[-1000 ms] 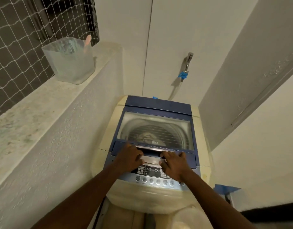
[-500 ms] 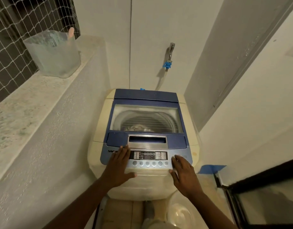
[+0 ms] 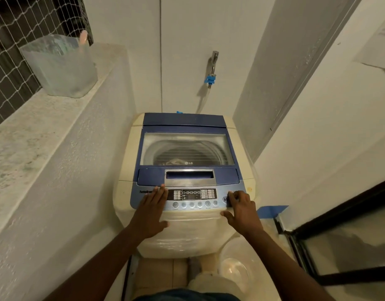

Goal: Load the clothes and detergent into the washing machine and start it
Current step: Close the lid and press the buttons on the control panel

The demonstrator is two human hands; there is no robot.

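Note:
A cream top-loading washing machine (image 3: pixel 126 161) with a blue lid (image 3: pixel 187 121) stands ahead, lid down. Through the lid's clear window (image 3: pixel 187 146) I see the drum with clothes (image 3: pixel 172 162) at its bottom. The control panel (image 3: pixel 192 197) runs along the machine's front edge. My left hand (image 3: pixel 151 210) lies flat and open on the panel's left end, fingers together. My right hand (image 3: pixel 241 208) rests at the panel's right end, a fingertip on a round button (image 3: pixel 225 199) there, the other fingers curled. Neither hand holds anything.
A translucent plastic container (image 3: pixel 61 66) with a pinkish stick in it stands on the stone ledge (image 3: pixel 24 144) to the left, before a wire-mesh window. A tap (image 3: pixel 213 66) with a blue fitting is on the back wall. A glass door frame (image 3: pixel 339 224) is at right. A clear plastic lid or bowl (image 3: pixel 233 271) lies on the floor.
Both hands came off the lid's handle and slid back to the control panel. My right hand has since moved to the button at the panel's right end. The lid is down.

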